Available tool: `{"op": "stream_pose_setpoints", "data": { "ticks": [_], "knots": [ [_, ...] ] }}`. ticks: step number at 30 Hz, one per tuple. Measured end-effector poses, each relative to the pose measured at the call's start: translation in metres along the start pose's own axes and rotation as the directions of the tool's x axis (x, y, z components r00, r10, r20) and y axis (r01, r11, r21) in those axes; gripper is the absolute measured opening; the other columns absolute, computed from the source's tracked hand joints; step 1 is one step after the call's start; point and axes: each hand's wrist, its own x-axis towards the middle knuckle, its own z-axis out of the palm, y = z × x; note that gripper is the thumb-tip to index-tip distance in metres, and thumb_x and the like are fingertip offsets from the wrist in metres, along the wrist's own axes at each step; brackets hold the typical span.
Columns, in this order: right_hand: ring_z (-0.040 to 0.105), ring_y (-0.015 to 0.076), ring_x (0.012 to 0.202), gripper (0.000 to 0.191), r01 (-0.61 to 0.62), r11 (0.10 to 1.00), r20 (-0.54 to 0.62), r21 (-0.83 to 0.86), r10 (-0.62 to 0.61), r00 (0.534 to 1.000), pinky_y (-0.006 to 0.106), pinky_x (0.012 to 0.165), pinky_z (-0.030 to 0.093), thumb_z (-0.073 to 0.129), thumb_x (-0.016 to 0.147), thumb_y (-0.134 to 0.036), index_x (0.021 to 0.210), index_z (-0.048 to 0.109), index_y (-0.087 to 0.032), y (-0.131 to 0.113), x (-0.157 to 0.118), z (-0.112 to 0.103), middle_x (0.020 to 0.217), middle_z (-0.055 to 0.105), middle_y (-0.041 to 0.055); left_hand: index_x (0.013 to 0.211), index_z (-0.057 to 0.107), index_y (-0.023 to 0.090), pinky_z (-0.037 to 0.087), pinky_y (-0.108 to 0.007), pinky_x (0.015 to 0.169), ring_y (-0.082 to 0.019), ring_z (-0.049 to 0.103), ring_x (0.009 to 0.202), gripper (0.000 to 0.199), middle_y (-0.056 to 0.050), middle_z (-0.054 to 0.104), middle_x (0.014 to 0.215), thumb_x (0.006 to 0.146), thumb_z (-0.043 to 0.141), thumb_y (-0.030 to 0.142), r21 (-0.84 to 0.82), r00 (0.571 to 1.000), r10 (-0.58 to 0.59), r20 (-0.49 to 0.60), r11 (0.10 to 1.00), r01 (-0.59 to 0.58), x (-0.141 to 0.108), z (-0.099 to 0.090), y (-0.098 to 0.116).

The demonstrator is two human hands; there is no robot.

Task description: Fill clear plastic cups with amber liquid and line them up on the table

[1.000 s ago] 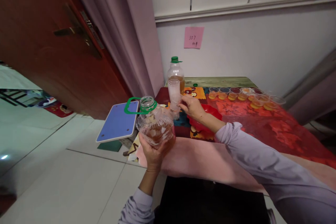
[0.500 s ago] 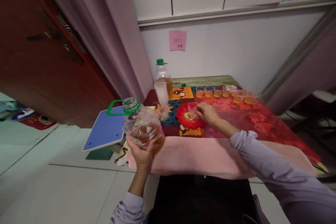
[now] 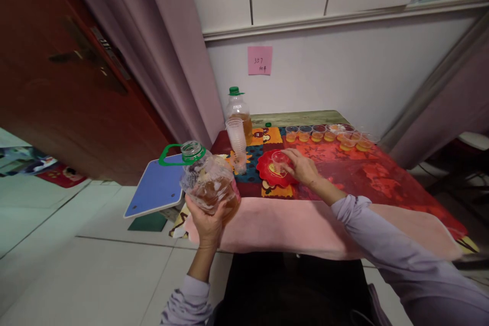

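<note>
My left hand (image 3: pixel 205 220) is wrapped round the lower side of a large clear plastic jug (image 3: pixel 212 183). The jug has a green handle, an uncapped mouth and amber liquid inside, and it tilts to the left. Over a red scalloped plate (image 3: pixel 266 177), my right hand (image 3: pixel 303 167) has its fingers closed round a small clear plastic cup (image 3: pixel 278 160). Whether the cup holds liquid, I cannot tell. Between jug and plate stands a tall stack of clear cups (image 3: pixel 237 138).
A second jug (image 3: pixel 241 121) with a green cap stands behind the stack. Several cups of yellow liquid (image 3: pixel 317 135) line the back right of the patterned tablecloth (image 3: pixel 344 173). A pink cloth (image 3: pixel 298 224) covers the front edge. A blue board (image 3: pixel 155 186) is at the left.
My right hand has shifted slightly left and its fingers now reach further over the cup. The left hand still holds the jug in nearly the same place.
</note>
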Motion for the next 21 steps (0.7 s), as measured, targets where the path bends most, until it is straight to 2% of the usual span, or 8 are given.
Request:
{"op": "stream_pose_setpoints", "data": {
  "ticks": [2, 4, 6, 9, 11, 15, 19, 21],
  "knots": [
    [0.071, 0.0346, 0.124, 0.052, -0.018, 0.992, -0.161, 0.124, 0.038, 0.986, 0.046, 0.098, 0.061, 0.066, 0.100, -0.037, 0.148, 0.064, -0.019, -0.012, -0.006, -0.004, 0.151, 0.066, 0.0189, 0.151, 0.043, 0.016, 0.046, -0.049, 0.123, -0.037, 0.060, 0.140, 0.102, -0.019, 0.057, 0.149, 0.067, 0.093, 0.045, 0.018, 1.000, 0.005, 0.000, 1.000, -0.005, 0.001, -0.001, -0.001],
    [0.075, 0.0307, 0.108, 0.045, -0.031, 0.945, -0.263, 0.327, 0.123, 0.957, 0.044, 0.096, 0.062, 0.062, 0.102, -0.046, 0.140, 0.068, -0.021, -0.031, -0.012, -0.002, 0.135, 0.074, 0.0170, 0.147, 0.045, 0.019, 0.046, -0.051, 0.123, -0.037, 0.061, 0.138, 0.102, -0.017, 0.059, 0.146, 0.063, 0.096, 0.045, 0.046, 1.000, 0.002, -0.015, 0.999, -0.001, 0.004, -0.002, -0.003],
    [0.075, 0.0258, 0.088, 0.035, -0.048, 0.838, -0.223, 0.544, 0.199, 0.954, 0.041, 0.086, 0.064, 0.056, 0.105, -0.050, 0.122, 0.073, -0.025, -0.056, -0.019, 0.011, 0.110, 0.079, 0.0110, 0.142, 0.049, 0.022, 0.046, -0.053, 0.122, -0.036, 0.062, 0.136, 0.101, -0.014, 0.061, 0.143, 0.057, 0.099, 0.043, 0.066, 1.000, 0.006, -0.029, 0.998, -0.004, 0.006, -0.002, -0.004],
    [0.073, 0.0230, 0.078, 0.035, -0.098, 0.649, 0.010, 0.755, 0.138, 0.990, 0.037, 0.075, 0.064, 0.055, 0.104, -0.055, 0.107, 0.074, -0.025, -0.097, -0.026, 0.048, 0.094, 0.077, 0.0069, 0.137, 0.050, 0.024, 0.047, -0.053, 0.121, -0.034, 0.063, 0.133, 0.102, -0.012, 0.061, 0.140, 0.050, 0.101, 0.043, 0.055, 0.999, 0.004, -0.046, 0.999, -0.002, 0.009, 0.000, -0.004],
    [0.076, 0.0241, 0.089, 0.040, -0.145, 0.549, 0.129, 0.823, 0.068, 0.989, 0.039, 0.081, 0.066, 0.067, 0.098, -0.057, 0.122, 0.072, -0.025, -0.119, -0.029, 0.078, 0.107, 0.078, 0.0087, 0.134, 0.050, 0.023, 0.049, -0.052, 0.119, -0.031, 0.066, 0.128, 0.099, -0.011, 0.062, 0.136, 0.052, 0.101, 0.045, 0.040, 0.998, -0.020, -0.053, 0.999, 0.022, 0.011, 0.001, -0.003],
    [0.070, 0.0327, 0.130, 0.079, -0.165, 0.361, 0.188, 0.918, -0.030, 0.982, 0.053, 0.111, 0.058, 0.080, 0.086, -0.063, 0.152, 0.054, -0.026, -0.138, -0.028, 0.124, 0.150, 0.065, 0.0160, 0.129, 0.053, 0.022, 0.055, -0.049, 0.111, -0.028, 0.070, 0.118, 0.091, -0.010, 0.066, 0.129, 0.056, 0.100, 0.050, 0.087, 0.998, -0.053, -0.018, 0.995, 0.055, 0.018, 0.001, 0.006],
    [0.062, 0.0372, 0.142, 0.099, -0.137, 0.143, 0.156, 0.980, -0.128, 0.979, 0.058, 0.117, 0.052, 0.076, 0.086, -0.075, 0.163, 0.041, -0.024, -0.131, -0.027, 0.138, 0.157, 0.058, 0.0196, 0.129, 0.055, 0.022, 0.057, -0.049, 0.106, -0.029, 0.072, 0.114, 0.089, -0.009, 0.069, 0.124, 0.058, 0.097, 0.054, 0.191, 0.992, -0.037, 0.119, 0.982, 0.014, 0.028, 0.003, 0.022],
    [0.062, 0.0382, 0.141, 0.103, -0.109, 0.087, 0.120, 0.990, -0.138, 0.983, 0.056, 0.115, 0.054, 0.076, 0.084, -0.079, 0.164, 0.040, -0.024, -0.124, -0.028, 0.136, 0.156, 0.059, 0.0188, 0.131, 0.055, 0.023, 0.057, -0.050, 0.108, -0.031, 0.071, 0.118, 0.089, -0.010, 0.069, 0.128, 0.058, 0.096, 0.052, 0.229, 0.980, -0.009, 0.201, 0.973, -0.038, 0.031, 0.007, 0.030]
  ]
}}
